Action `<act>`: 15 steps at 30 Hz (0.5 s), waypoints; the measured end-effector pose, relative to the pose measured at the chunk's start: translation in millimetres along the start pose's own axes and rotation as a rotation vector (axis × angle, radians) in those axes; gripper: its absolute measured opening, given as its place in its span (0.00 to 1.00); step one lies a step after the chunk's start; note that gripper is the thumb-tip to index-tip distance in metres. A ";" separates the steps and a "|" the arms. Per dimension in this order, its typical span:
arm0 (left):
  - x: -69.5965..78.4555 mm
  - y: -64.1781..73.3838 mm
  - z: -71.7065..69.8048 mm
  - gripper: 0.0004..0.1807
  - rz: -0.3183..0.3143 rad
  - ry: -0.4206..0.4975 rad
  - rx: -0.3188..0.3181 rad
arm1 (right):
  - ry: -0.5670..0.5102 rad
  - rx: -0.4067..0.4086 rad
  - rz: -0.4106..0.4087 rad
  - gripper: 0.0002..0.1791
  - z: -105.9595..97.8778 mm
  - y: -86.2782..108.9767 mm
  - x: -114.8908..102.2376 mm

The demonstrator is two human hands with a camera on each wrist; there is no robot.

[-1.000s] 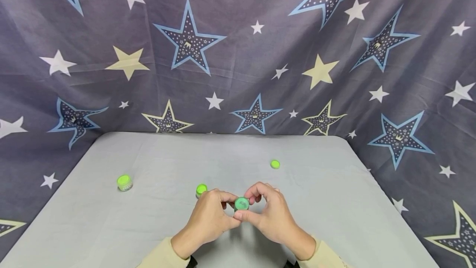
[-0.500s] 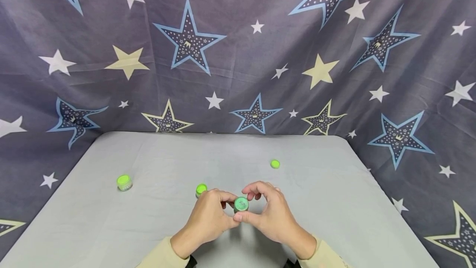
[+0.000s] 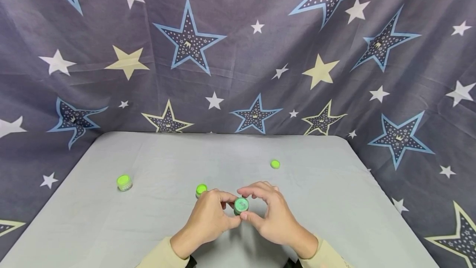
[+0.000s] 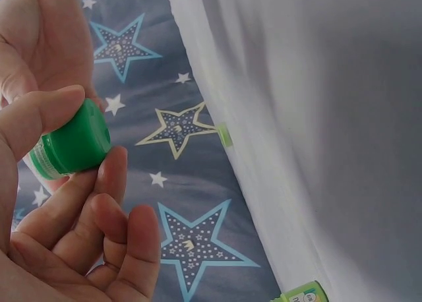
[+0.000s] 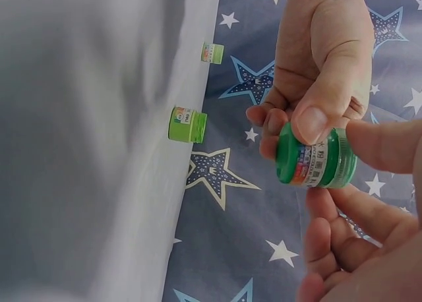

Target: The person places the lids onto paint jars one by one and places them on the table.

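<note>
Between the two hands is a small green paint jar (image 3: 241, 205) with a paler round top facing up. The left hand (image 3: 213, 215) grips its body, thumb (image 5: 311, 125) over the printed label and fingers behind. The right hand (image 3: 273, 214) curves around the jar's upper end. Its thumb (image 5: 379, 144) is at the clear ribbed rim and its bent index finger arches close over the far side. In the left wrist view the jar's smooth green base (image 4: 99, 130) shows beyond the left thumb and fingers.
A lime-green jar (image 3: 201, 189) stands just behind the left hand, partly hidden by it. Another lime-green jar (image 3: 124, 183) is farther left. A low lime-green disc (image 3: 275, 164) lies at the back right of the grey-covered table (image 3: 167, 156). Star-patterned cloth (image 3: 238, 53) hangs behind.
The right index finger has moved left over the jar's far edge, and the right thumb has slid slightly right along its near side. The left hand keeps its hold.
</note>
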State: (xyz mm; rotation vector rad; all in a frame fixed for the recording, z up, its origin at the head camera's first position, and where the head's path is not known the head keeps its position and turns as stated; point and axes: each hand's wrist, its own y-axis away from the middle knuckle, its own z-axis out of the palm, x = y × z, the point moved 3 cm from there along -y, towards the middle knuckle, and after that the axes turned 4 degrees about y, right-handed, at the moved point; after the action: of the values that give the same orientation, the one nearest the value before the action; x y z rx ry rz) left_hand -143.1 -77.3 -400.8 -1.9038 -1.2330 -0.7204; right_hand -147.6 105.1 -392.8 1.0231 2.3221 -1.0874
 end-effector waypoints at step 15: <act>0.2 0.5 0.6 0.12 -0.022 0.001 -0.012 | -0.022 0.005 -0.007 0.22 1.0 -0.4 -0.9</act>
State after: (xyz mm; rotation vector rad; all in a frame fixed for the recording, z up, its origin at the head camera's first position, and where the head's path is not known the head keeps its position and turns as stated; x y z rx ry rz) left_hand -142.6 -76.9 -401.1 -1.9015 -1.2535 -0.7421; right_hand -147.2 103.7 -392.7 1.0003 2.3083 -1.1028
